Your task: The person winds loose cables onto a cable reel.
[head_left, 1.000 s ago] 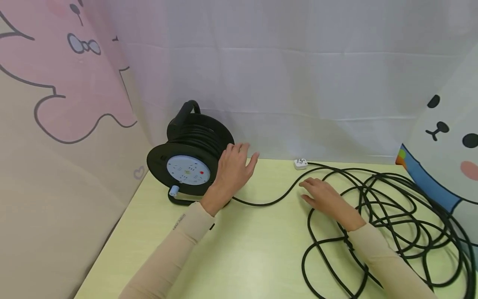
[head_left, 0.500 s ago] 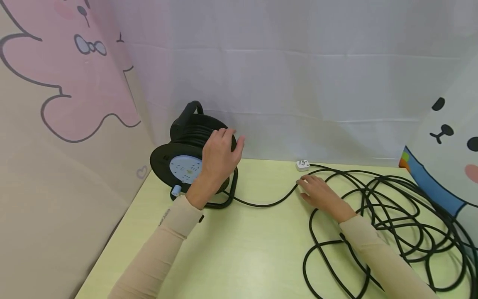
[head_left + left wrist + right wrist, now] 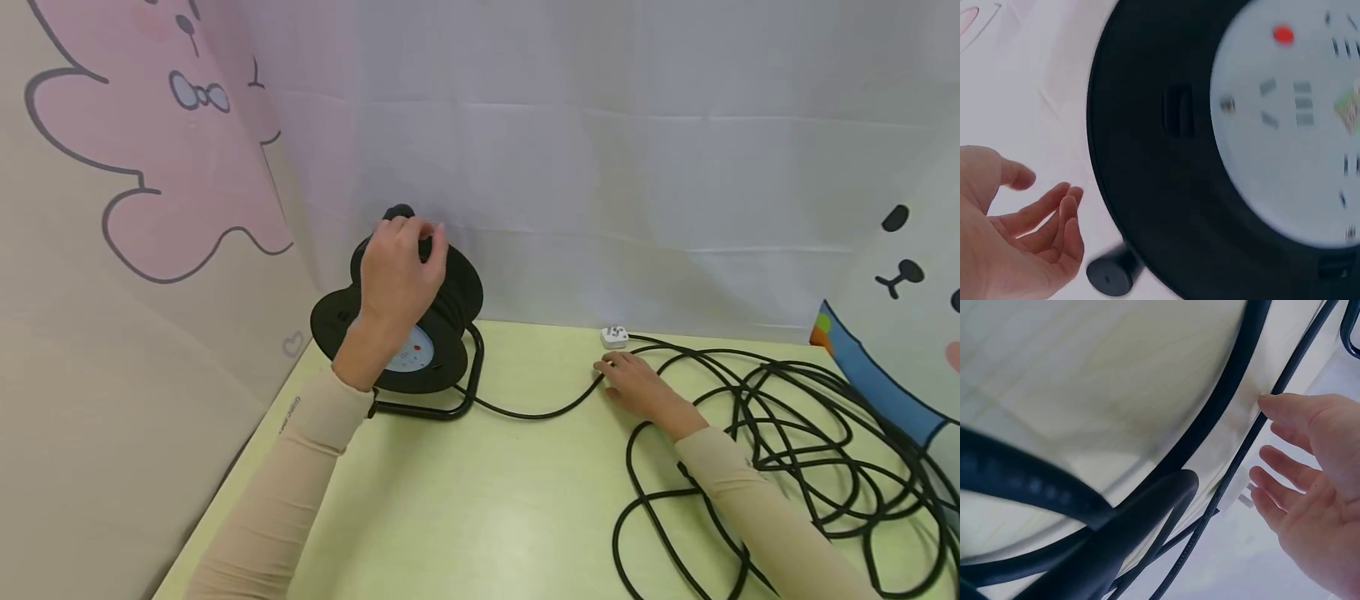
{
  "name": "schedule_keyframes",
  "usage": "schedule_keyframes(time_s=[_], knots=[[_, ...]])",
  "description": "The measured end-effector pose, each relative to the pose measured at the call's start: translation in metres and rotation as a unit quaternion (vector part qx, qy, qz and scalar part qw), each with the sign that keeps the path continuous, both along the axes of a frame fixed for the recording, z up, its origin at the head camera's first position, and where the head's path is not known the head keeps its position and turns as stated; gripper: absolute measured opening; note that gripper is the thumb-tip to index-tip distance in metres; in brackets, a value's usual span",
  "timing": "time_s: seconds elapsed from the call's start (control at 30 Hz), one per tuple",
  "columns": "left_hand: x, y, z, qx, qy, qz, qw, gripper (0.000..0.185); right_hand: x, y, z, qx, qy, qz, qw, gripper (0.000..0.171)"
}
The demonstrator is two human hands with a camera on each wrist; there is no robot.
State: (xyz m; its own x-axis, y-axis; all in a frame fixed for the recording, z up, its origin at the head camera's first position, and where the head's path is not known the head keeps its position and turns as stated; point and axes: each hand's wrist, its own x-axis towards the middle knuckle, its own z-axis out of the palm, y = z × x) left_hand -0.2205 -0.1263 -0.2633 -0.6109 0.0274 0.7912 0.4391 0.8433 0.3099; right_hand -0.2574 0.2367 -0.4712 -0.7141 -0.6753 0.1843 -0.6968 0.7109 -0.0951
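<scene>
1. Cable reel [image 3: 408,329] stands upright at the far left corner of the table [image 3: 465,500], on its black tube stand [image 3: 450,400]; its pale blue socket face [image 3: 1297,119] with 1 red button [image 3: 1282,34] looks toward the person.
2. Left hand [image 3: 397,267] is up at the top of the cable reel, at the carry handle [image 3: 400,212]; in the head view its fingers curve over the handle, but the left wrist view shows the fingers [image 3: 1054,219] loosely spread with nothing between them, so I cannot tell whether it grips the handle or only touches it.
3. Black cable [image 3: 540,410] runs from the foot of the reel across the table toward the right hand [image 3: 637,385]; beyond that it lies in a loose tangle of many loops [image 3: 795,433] over the right half of the table.
4. Right hand lies low on the table with its fingers straight and relaxed, gripping nothing; the fingertips [image 3: 1272,403] sit right at the cable, and the right wrist view shows the palm open just beside the strand [image 3: 1254,431].
5. White plug [image 3: 614,336] lies at the back edge of the table, just beyond the right hand.
6. Cartoon-printed cloth [image 3: 150,167] hangs at the left, and a plain white curtain [image 3: 600,167] behind the table.
</scene>
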Motion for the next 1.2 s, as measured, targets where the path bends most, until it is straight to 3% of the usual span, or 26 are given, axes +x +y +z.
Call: schedule_keyframes(time_s=[0.17, 0.4, 0.53, 0.7, 0.83, 0.97, 1.1, 1.2], knots=[[-0.002, -0.017, 0.01, 0.031, 0.005, 0.023, 0.9992, 0.023, 0.001, -0.002, 0.001, 0.004, 0.004, 0.01, 1.0, 0.033], [-0.009, -0.034, 0.009, 0.069, -0.055, 0.077, 0.9931, 0.031, -0.002, -0.004, -0.001, 0.002, 0.033, 0.023, 0.999, 0.027], [-0.013, -0.04, 0.006, 0.092, -0.103, 0.078, 0.9873, 0.034, -0.003, -0.004, -0.005, -0.002, 0.057, 0.033, 0.998, 0.023], [-0.021, -0.048, 0.007, 0.124, -0.165, 0.051, 0.9771, 0.035, -0.003, -0.004, -0.006, 0.007, 0.07, 0.03, 0.997, 0.02], [-0.025, -0.056, 0.011, 0.158, -0.241, 0.02, 0.9573, 0.039, -0.001, -0.003, -0.006, 0.005, 0.073, 0.033, 0.997, 0.02], [-0.026, -0.059, 0.017, 0.203, -0.31, -0.029, 0.9283, 0.04, -0.002, 0.0, -0.003, -0.015, 0.077, 0.051, 0.996, 0.02], [-0.027, -0.06, 0.021, 0.247, -0.358, -0.07, 0.8978, 0.041, -0.004, 0.003, 0.001, -0.036, 0.09, 0.069, 0.993, 0.02], [-0.027, -0.061, 0.023, 0.264, -0.378, -0.081, 0.8836, 0.043, -0.006, 0.007, 0.0, -0.043, 0.103, 0.081, 0.99, 0.02]])
